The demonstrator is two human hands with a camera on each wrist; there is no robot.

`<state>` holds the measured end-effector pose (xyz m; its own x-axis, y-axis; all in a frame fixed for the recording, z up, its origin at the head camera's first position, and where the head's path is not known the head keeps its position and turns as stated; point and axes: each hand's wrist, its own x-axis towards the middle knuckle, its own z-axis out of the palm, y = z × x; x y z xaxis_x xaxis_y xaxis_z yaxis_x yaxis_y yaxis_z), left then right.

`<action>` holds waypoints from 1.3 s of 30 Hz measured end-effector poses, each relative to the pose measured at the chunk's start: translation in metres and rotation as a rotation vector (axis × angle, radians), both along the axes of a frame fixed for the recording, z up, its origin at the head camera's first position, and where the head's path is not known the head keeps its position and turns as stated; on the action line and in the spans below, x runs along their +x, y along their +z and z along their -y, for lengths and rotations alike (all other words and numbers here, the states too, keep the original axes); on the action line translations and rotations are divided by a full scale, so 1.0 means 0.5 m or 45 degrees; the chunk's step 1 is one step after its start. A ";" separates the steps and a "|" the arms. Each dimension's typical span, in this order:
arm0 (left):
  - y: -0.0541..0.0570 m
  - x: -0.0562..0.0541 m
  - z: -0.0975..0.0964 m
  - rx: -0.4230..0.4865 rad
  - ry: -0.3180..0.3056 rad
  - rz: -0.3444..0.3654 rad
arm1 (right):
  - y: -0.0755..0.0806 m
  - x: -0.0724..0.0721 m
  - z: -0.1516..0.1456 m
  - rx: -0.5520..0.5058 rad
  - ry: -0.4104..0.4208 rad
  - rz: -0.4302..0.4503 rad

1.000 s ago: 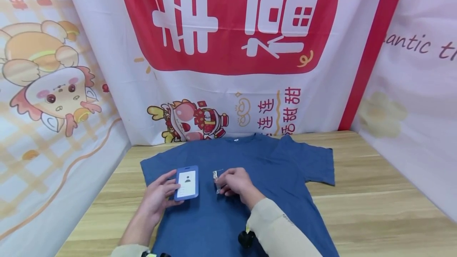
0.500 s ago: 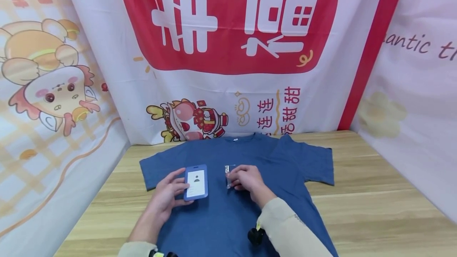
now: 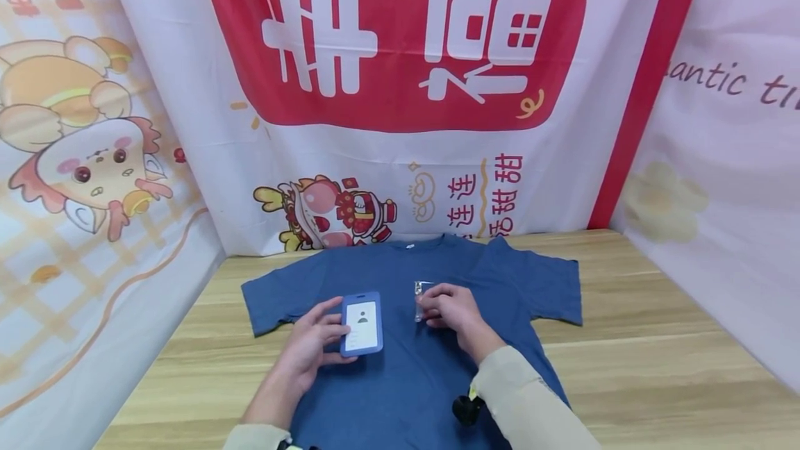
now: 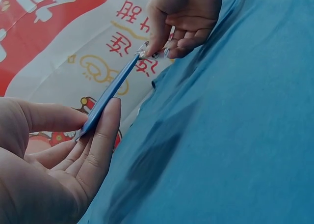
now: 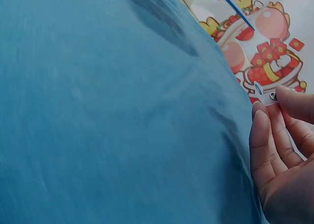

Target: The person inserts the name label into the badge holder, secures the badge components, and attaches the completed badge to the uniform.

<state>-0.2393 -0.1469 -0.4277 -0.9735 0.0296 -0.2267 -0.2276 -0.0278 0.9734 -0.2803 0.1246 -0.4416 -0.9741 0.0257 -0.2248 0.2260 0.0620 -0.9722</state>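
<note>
My left hand (image 3: 307, 347) pinches a blue ID badge holder (image 3: 362, 323) by its left side, thumb and fingers on either face. A white card with a person icon shows in the holder's window. In the left wrist view the badge holder (image 4: 110, 94) appears almost edge-on. My right hand (image 3: 455, 311) pinches a small badge clip (image 3: 418, 297) with a clear plastic strap. A round metal snap shows on the strap of the badge clip (image 5: 267, 96) in the right wrist view. Holder and clip are apart, both held above a blue T-shirt (image 3: 400, 394).
The T-shirt lies spread on a wooden table (image 3: 662, 339), its collar toward the back. A printed cloth backdrop (image 3: 237, 179) hangs behind the table, with cloth panels on both sides. Small dark devices sit at both wrists.
Both hands have moved to the right over the T-shirt, carrying the badge holder and the badge clip. The clip has also risen slightly away from me. Neither hand has let go.
</note>
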 end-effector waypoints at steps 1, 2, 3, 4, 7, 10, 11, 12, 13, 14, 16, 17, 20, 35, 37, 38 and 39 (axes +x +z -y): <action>0.000 -0.001 -0.004 0.000 -0.002 0.000 | 0.000 -0.002 -0.006 -0.007 -0.008 -0.003; -0.001 -0.001 -0.007 -0.001 -0.005 0.001 | -0.001 -0.003 -0.013 -0.011 -0.015 -0.003; -0.001 -0.002 -0.010 -0.002 -0.008 0.002 | 0.000 -0.004 -0.020 -0.011 -0.021 0.000; -0.001 -0.003 -0.013 -0.003 -0.011 0.004 | -0.001 -0.006 -0.027 -0.014 -0.027 -0.003; -0.003 -0.005 -0.018 -0.011 -0.009 0.006 | -0.001 -0.008 -0.047 -0.015 -0.038 -0.004; -0.005 -0.007 -0.019 -0.018 -0.003 0.013 | 0.000 -0.008 -0.063 -0.001 -0.040 -0.014; -0.005 -0.007 -0.019 -0.018 -0.003 0.017 | 0.000 -0.008 -0.067 0.005 -0.041 -0.015; -0.006 -0.007 -0.018 -0.016 -0.005 0.020 | -0.001 -0.009 -0.070 0.011 -0.040 -0.019; -0.006 -0.007 -0.019 -0.014 -0.008 0.025 | -0.001 -0.009 -0.072 0.012 -0.041 -0.017; -0.005 -0.007 -0.019 -0.012 -0.009 0.027 | -0.001 -0.010 -0.073 0.011 -0.043 -0.017; -0.004 -0.006 -0.021 -0.009 -0.012 0.031 | -0.001 -0.012 -0.075 0.006 -0.042 -0.016; -0.003 -0.005 -0.023 -0.005 -0.013 0.030 | -0.001 -0.012 -0.076 0.002 -0.041 -0.015; 0.003 -0.003 -0.030 -0.001 -0.016 0.029 | 0.002 -0.012 -0.076 -0.010 -0.039 -0.009; 0.005 0.000 -0.083 0.015 -0.138 -0.022 | 0.029 -0.017 -0.057 -0.071 -0.078 -0.051; 0.004 0.002 -0.090 0.022 -0.153 -0.029 | 0.031 -0.021 -0.050 -0.080 -0.085 -0.057; 0.004 0.002 -0.094 0.025 -0.161 -0.031 | 0.032 -0.023 -0.048 -0.085 -0.086 -0.058; 0.003 0.003 -0.098 0.027 -0.171 -0.031 | 0.032 -0.024 -0.046 -0.090 -0.089 -0.059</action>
<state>-0.2377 -0.0979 -0.4261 -0.9657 0.1645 -0.2009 -0.2068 -0.0190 0.9782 -0.2922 0.1477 -0.4254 -0.9799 0.0795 -0.1831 0.1819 -0.0216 -0.9831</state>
